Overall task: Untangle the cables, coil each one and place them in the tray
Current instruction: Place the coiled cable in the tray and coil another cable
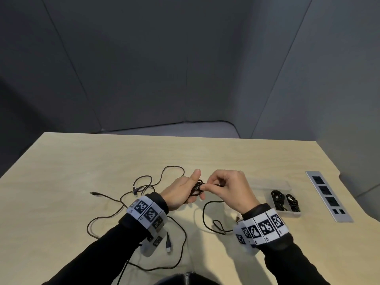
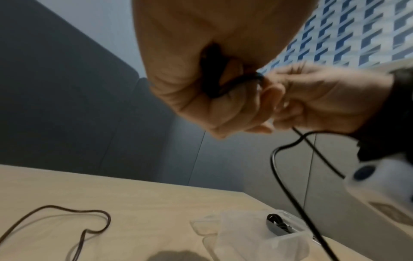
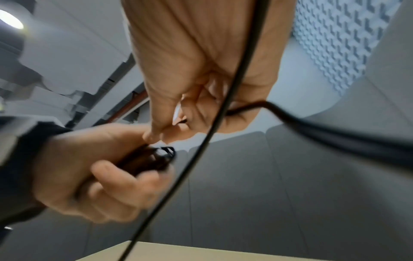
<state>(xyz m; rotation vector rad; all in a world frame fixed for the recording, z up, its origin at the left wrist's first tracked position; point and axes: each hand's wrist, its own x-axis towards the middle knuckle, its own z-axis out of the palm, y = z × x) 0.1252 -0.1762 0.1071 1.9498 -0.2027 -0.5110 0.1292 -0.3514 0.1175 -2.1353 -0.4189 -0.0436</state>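
Note:
Above the table's middle my left hand [image 1: 183,191] grips a small coil of black cable [image 1: 196,188], thumb raised. My right hand [image 1: 226,188] pinches the same cable right beside the coil; its loose tail [image 1: 205,214] drops to the table and loops near my right wrist. In the left wrist view the coil [image 2: 212,83] shows inside my curled left fingers. The right wrist view shows the coil [image 3: 154,157] in the left hand and the tail [image 3: 223,109] crossing my right palm. A clear tray [image 1: 284,199] at the right holds two coiled black cables.
Tangled loose black cables [image 1: 131,200] sprawl over the left and near part of the wooden table [image 1: 82,161], with plugs [image 1: 168,241] by my left wrist. A grey socket strip [image 1: 328,195] is set into the table at the far right.

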